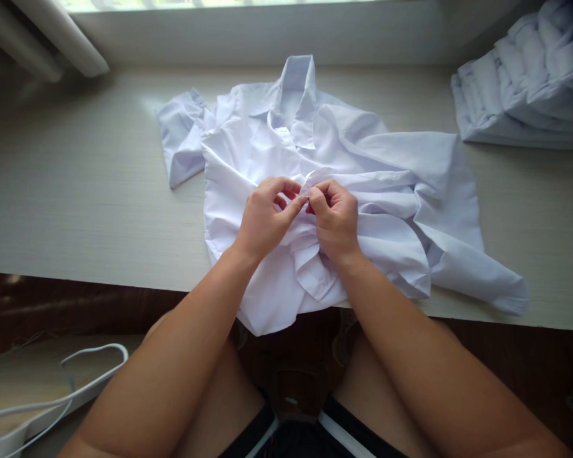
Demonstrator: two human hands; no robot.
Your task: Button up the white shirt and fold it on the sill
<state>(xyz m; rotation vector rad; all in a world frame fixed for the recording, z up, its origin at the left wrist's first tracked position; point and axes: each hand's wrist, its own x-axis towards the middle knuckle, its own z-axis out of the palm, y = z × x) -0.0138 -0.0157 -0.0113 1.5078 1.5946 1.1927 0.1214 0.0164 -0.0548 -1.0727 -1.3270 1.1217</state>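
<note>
A white collared shirt (248, 159) lies spread on the pale table in front of me, its collar pointing away and one sleeve stretched out to the right. My left hand (272, 213) pinches the front edge of the shirt near its middle, thumb and forefinger together. Right beside it, my right hand (334, 216) is closed on the same strip of cloth. The fingertips of both hands almost meet there. Whatever small part lies between them, such as a button, is hidden. The shirt's lower hem hangs over the table's near edge.
A stack of folded white garments (525, 95) stands at the back right of the table (76, 172). At the lower left, a white hanger (95, 375) lies on a lower surface. A curtain (42, 38) hangs at the far left beside the window.
</note>
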